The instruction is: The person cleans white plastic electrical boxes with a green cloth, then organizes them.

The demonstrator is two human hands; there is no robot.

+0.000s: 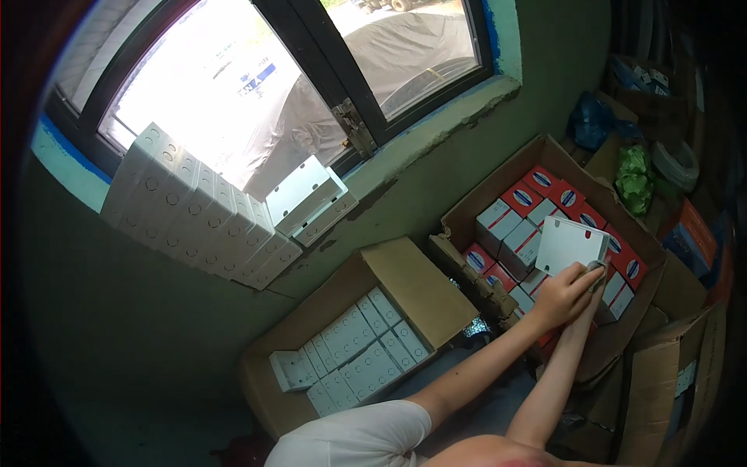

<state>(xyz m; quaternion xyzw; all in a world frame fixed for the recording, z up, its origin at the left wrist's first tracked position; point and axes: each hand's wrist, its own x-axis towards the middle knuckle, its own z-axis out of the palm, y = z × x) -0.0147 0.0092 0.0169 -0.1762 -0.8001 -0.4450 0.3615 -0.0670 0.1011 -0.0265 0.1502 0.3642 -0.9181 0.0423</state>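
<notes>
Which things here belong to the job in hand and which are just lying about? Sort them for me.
In the job, it seems:
white box, at the left hand and right hand
stacked white boxes by the window
packed white boxes in the carton

Lying about, probably:
green plastic bag
blue plastic bag
red-and-white packs around the white box, role unclear

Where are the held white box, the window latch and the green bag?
Held white box [570, 247]: head view, middle of its broad face.
Window latch [354, 129]: head view, on its metal body.
Green bag [634, 181]: head view, middle of its crumpled surface.
</notes>
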